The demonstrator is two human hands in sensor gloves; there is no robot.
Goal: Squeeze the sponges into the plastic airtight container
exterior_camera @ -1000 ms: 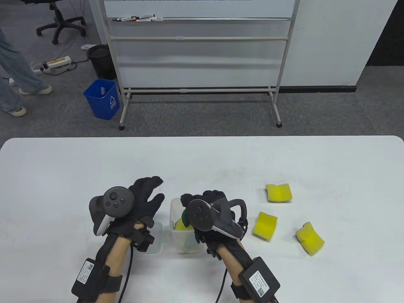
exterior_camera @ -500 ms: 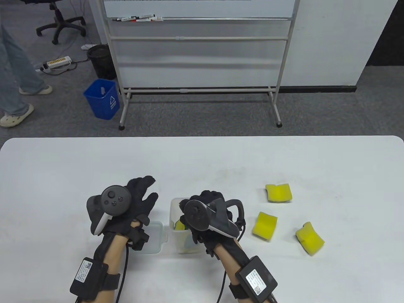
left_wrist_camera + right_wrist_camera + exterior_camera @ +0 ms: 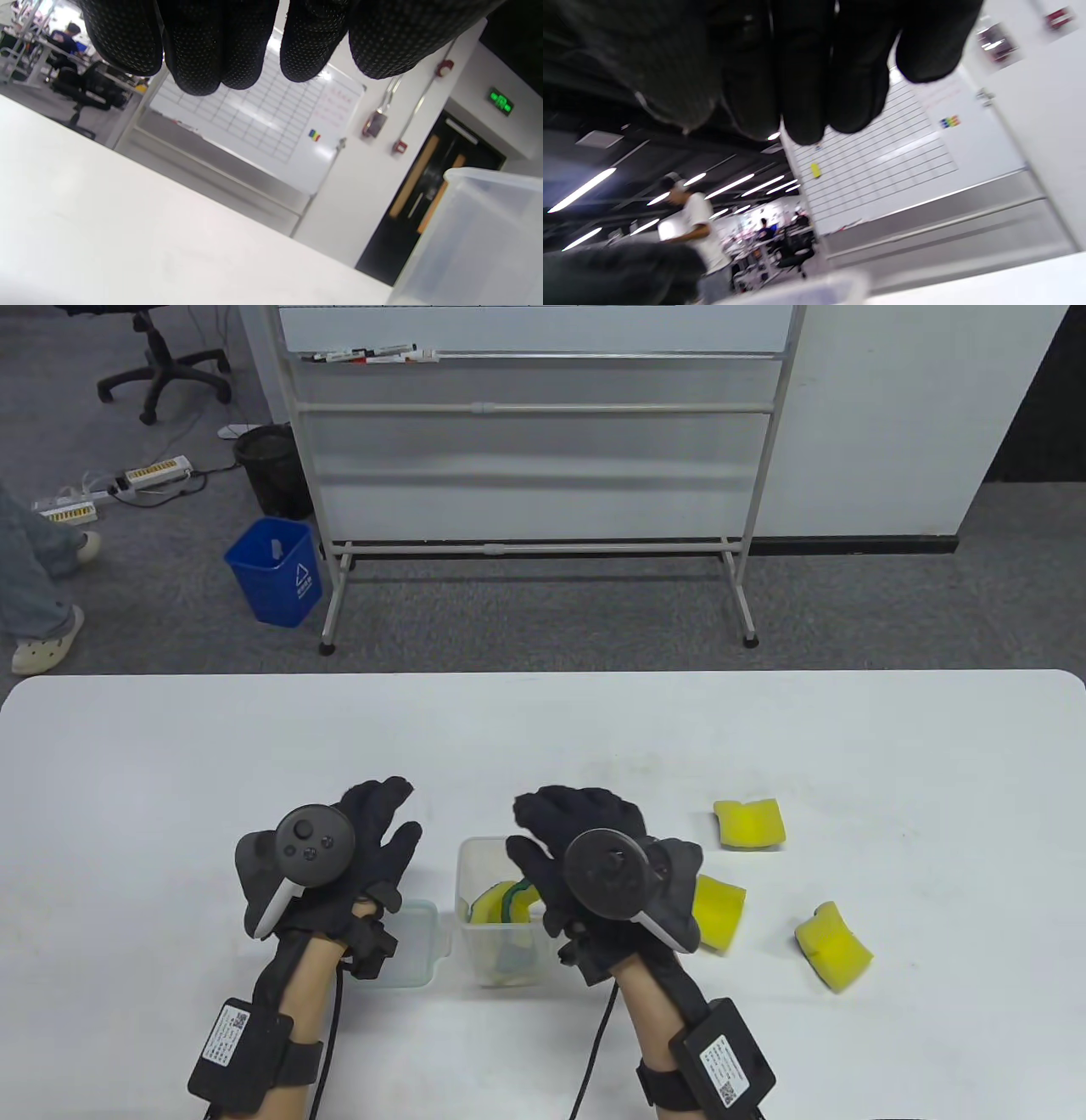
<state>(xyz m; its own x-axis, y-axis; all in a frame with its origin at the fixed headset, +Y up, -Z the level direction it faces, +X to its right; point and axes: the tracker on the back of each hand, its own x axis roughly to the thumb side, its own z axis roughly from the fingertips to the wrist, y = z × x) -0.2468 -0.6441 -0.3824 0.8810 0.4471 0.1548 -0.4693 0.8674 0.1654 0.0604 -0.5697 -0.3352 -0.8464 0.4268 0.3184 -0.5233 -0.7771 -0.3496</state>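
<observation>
I am lifting my right hand out of the container; a second ago it was buried in there pushing a sponge down, and now its fingers are spread and holding nothing. The sponge in the container is sitting bowed near the rim, so I judge it is springing back and may need another press. My left hand is hovering at nine o'clock of the container, fingers loose and holding nothing, above the lid. Three loose sponges are waiting toward three o'clock, the nearest sponge just beside my right hand.
</observation>
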